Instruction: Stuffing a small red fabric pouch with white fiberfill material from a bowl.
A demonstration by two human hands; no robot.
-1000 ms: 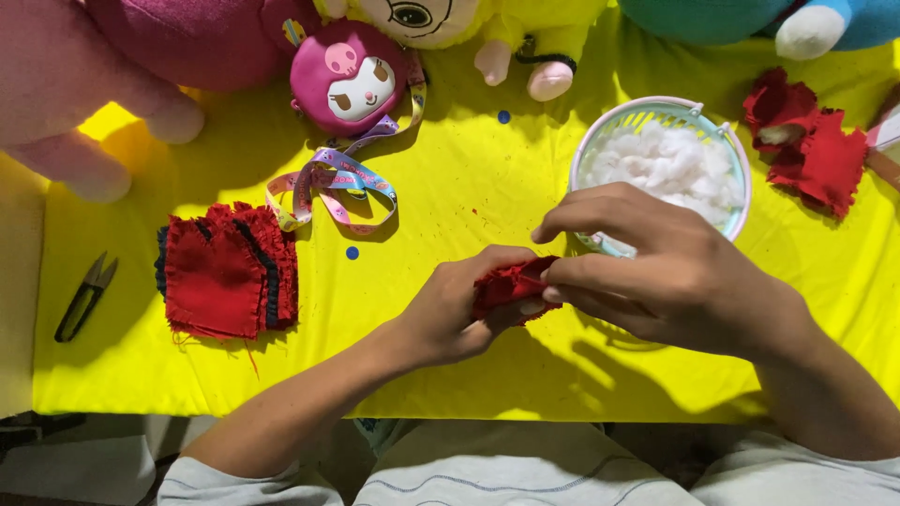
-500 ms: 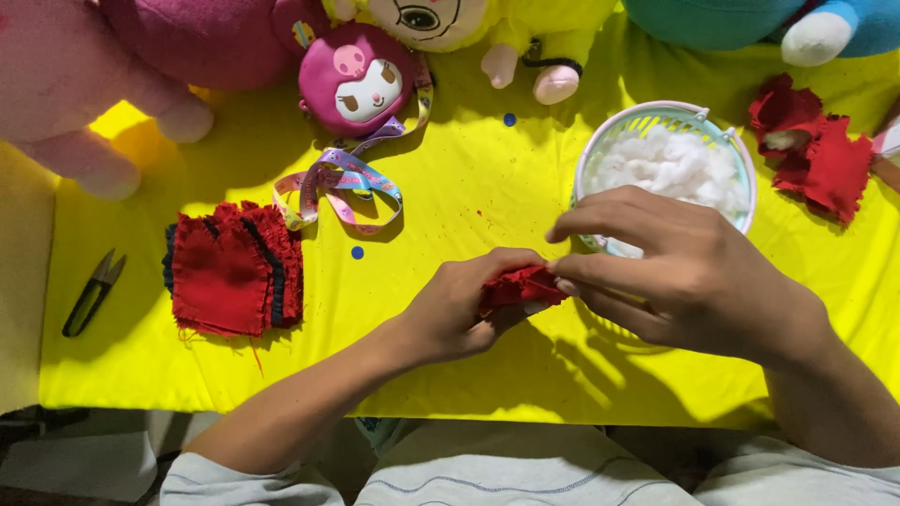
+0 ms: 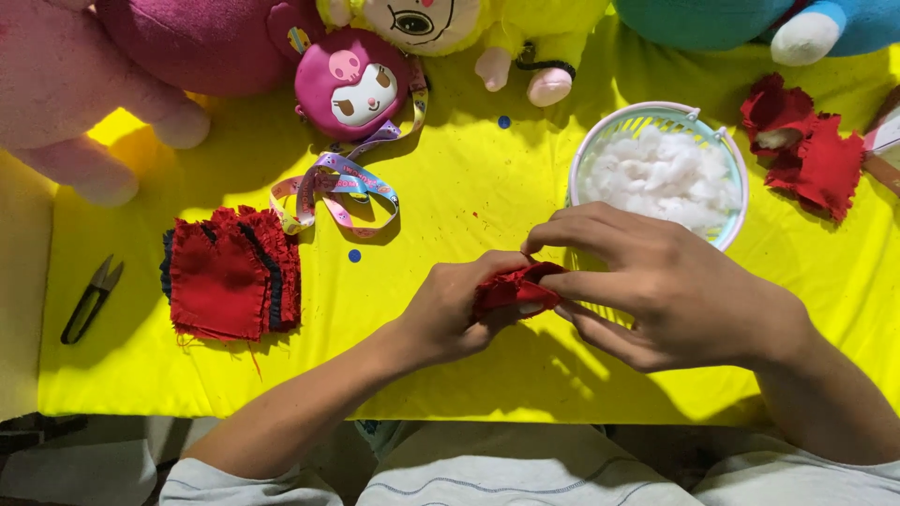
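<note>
A small red fabric piece point(image 3: 511, 289) is pinched between both my hands above the yellow tablecloth point(image 3: 450, 197). My left hand point(image 3: 450, 314) grips its left side from below. My right hand point(image 3: 656, 286) closes over its right side, fingers curled on top and hiding much of the cloth. Just behind my right hand stands a pale basket point(image 3: 600, 141) full of white stuffing point(image 3: 661, 178).
A stack of red fabric pieces point(image 3: 230, 274) lies at the left, with small black snips point(image 3: 89, 300) beside it. A colourful ribbon point(image 3: 333, 187) and several plush toys point(image 3: 361, 84) line the back. More red fabric scraps point(image 3: 811, 150) sit at the far right.
Both hands stay on the red fabric piece and shift only slightly; the fingers rework their hold on it. The view has drifted a little.
</note>
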